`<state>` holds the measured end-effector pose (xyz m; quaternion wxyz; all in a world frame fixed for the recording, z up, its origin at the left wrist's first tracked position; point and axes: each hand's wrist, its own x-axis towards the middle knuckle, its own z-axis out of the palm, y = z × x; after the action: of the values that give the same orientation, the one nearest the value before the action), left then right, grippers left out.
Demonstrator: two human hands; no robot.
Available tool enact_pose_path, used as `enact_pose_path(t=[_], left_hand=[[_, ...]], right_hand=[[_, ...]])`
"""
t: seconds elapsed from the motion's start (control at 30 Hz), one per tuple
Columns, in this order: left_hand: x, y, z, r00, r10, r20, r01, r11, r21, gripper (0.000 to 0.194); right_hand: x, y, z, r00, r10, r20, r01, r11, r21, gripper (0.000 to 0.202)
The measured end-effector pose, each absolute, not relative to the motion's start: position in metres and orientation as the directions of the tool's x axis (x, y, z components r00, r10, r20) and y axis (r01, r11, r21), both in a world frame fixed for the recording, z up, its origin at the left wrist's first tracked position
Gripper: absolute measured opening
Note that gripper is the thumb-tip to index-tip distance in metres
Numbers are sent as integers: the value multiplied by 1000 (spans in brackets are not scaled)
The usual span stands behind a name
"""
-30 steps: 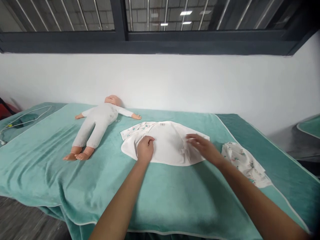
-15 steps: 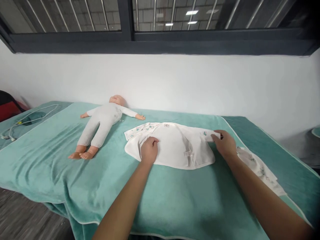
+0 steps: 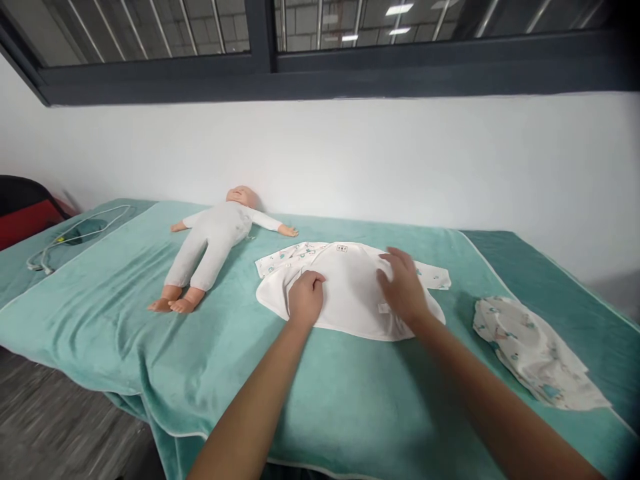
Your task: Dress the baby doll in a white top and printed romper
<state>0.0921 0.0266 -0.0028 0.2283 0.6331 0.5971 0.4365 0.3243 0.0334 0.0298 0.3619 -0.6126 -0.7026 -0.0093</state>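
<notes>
A small white baby top [image 3: 350, 287] with printed sleeves lies spread out on the green cloth [image 3: 350, 400]. My left hand [image 3: 306, 297] is closed on the left part of the top, its fingers curled at the fabric. Over the right part of the top is my right hand [image 3: 401, 283], fingers apart, with nothing held. To the left a baby doll [image 3: 215, 233] in a white suit lies on its back, arms spread and feet toward me.
Another printed white garment [image 3: 535, 353] lies crumpled on the right. A white cable [image 3: 80, 230] is looped at the far left beside a red and black object [image 3: 25, 220]. Behind the bed runs a white wall [image 3: 320, 160] below a dark window frame [image 3: 350, 77].
My right hand has let go of the right sleeve and moved left over the top. My left hand stays at the same part of the fabric. The view has shifted slightly right.
</notes>
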Motion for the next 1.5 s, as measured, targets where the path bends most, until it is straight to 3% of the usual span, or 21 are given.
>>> enact_pose_path(t=[0.07,0.2,0.3,0.47,0.6,0.67,0.8,0.9,1.07,1.17,1.33,1.5], left_hand=[[92,27,-3,-101,953,286,551,-185,814,25],[91,27,-4,-132,932,336,489,-233,840,26],[89,26,-5,-202,902,382,423,-272,864,25],[87,25,-4,-299,834,463,371,-345,862,25],[86,25,-4,-310,817,486,347,-379,858,27],[85,26,-4,-322,821,472,326,-372,869,27],[86,28,-5,-360,829,429,302,-331,894,28],[86,30,-5,-381,839,389,298,-287,911,33],[86,30,-4,-450,847,284,192,-219,957,39],[85,29,-2,-474,851,228,123,-193,974,38],[84,31,-2,-474,855,212,104,-185,977,20],[84,31,-5,-458,853,250,127,-215,968,19]], right_hand=[[288,38,29,-62,899,434,794,308,-524,39],[226,58,19,-6,984,179,578,150,-802,50],[196,77,14,58,994,88,550,42,-834,54],[176,103,10,156,987,40,551,-53,-833,50],[176,110,12,117,992,36,491,-27,-871,43],[178,111,13,39,998,55,392,36,-919,46],[181,111,12,-161,974,157,22,162,-986,52],[178,111,9,-180,966,183,43,194,-980,48],[173,109,5,-171,965,199,303,244,-921,45],[171,106,4,-217,959,181,496,268,-826,49],[163,102,3,-444,876,190,746,479,-464,54],[163,92,1,-402,901,161,870,431,-240,58]])
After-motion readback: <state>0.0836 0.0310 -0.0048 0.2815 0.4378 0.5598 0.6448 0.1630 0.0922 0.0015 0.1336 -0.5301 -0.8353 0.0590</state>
